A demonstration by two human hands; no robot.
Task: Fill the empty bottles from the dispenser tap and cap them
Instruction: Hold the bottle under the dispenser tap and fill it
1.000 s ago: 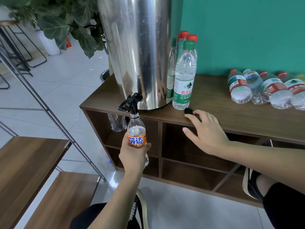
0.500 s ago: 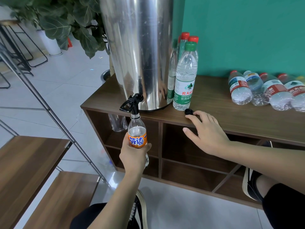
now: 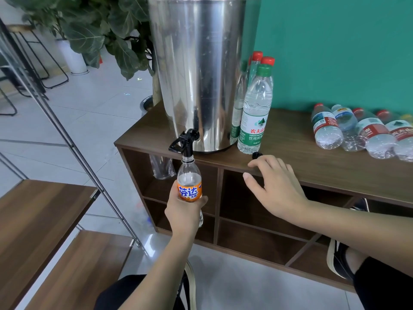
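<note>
So my left hand (image 3: 183,211) is wrapped around the little orange-label bottle (image 3: 190,186), holding it upright off the front edge of the cabinet (image 3: 335,166) with its open mouth right under the black tap (image 3: 184,142). Can't really tell how full it is, the label hides most of it. My right hand (image 3: 274,186) is just resting on the cabinet's front edge, fingers loose and spread, not gripping anything. The small black cap (image 3: 257,155) sits just past my fingertips, near the front edge too.

Behind that is the big steel dispenser (image 3: 201,74) at the left end of the top, with the green-cap bottle (image 3: 257,108) standing right beside it and a couple of red-cap bottles (image 3: 262,60) tucked behind. Further along toward the right end there's a row of bottles lying down (image 3: 357,130).

What worries me: the bottle neck is narrow, so if my left hand drifts, water goes onto the floor. It could overflow too since I can't see the level. And that cap is close enough to the edge that a clumsy reach knocks it off
</note>
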